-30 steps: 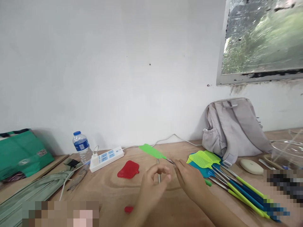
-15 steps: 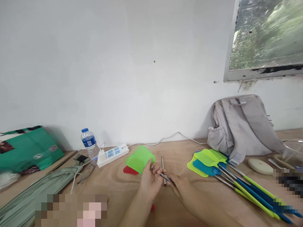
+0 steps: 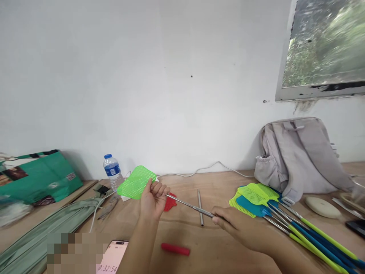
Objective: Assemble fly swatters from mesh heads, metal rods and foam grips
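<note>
My left hand [image 3: 154, 199] is closed around a green fly swatter [image 3: 137, 182] just below its perforated head. The swatter's telescopic metal shaft stretches rightward to my right hand [image 3: 229, 222], whose fingers are wrapped round its thicker end. What lies inside the right palm is hidden. Behind my left hand a red swatter head [image 3: 170, 202] lies partly covered on the table. Under the shaft rests a loose metal tube [image 3: 200, 209], pointing away from me. Nearer to me is a red handle sleeve [image 3: 175, 249], apart from both hands.
Several yellow-green and blue fly swatters [image 3: 253, 198] lie piled at right, before a grey backpack [image 3: 302, 156]. Left stand a water bottle [image 3: 112, 169] and a green bag [image 3: 42, 177]. A phone [image 3: 112, 257] lies at the front. A white cable [image 3: 199, 169] runs along the wall.
My hands have moved apart, the left going left with the swatter head. The shaft between them is now drawn out long. The red sleeve has come into fuller view.
</note>
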Action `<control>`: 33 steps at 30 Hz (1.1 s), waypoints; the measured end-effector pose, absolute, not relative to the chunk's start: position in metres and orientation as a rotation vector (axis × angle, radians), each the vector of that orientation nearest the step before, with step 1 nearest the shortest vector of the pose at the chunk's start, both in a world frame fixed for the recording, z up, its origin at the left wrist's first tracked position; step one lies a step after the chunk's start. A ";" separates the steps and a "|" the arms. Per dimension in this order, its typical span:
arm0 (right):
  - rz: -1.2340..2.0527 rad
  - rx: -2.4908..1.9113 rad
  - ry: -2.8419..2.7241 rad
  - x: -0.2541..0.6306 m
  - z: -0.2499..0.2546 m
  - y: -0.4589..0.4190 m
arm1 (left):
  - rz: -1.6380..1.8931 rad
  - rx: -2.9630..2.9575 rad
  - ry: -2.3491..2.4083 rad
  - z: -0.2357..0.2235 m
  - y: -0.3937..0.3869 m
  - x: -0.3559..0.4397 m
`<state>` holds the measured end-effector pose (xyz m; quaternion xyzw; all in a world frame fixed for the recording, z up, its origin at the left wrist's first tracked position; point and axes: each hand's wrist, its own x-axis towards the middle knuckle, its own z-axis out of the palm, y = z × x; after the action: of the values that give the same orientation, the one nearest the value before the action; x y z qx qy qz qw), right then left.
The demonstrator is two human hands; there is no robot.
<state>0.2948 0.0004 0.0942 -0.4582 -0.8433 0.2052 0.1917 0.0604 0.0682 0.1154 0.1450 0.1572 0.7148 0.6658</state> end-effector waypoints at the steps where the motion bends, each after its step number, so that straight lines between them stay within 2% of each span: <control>1: 0.573 -1.292 -2.385 0.298 0.097 0.000 | 1.633 0.335 0.354 0.117 0.068 0.058; 9: 0.592 -1.202 -2.418 0.335 0.105 0.006 | 1.847 0.400 0.368 0.130 0.070 0.006; 21: 1.015 -1.373 -2.142 0.372 0.115 0.001 | 1.915 0.365 0.359 0.141 0.068 -0.024; 25: 0.913 -1.347 -2.118 0.380 0.114 0.005 | 1.967 0.411 0.263 0.135 0.066 -0.041; 29: 0.891 -1.297 -1.793 0.398 0.105 0.017 | 2.032 0.434 0.189 0.127 0.067 -0.056; 33: 0.925 -0.892 -1.243 0.396 0.092 0.040 | 2.081 0.294 0.139 0.125 0.074 -0.032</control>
<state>0.3961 0.0398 0.0918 -0.3890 -0.5420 0.4032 0.6264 -0.0324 0.0735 0.1248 0.1215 0.0575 0.8585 0.4949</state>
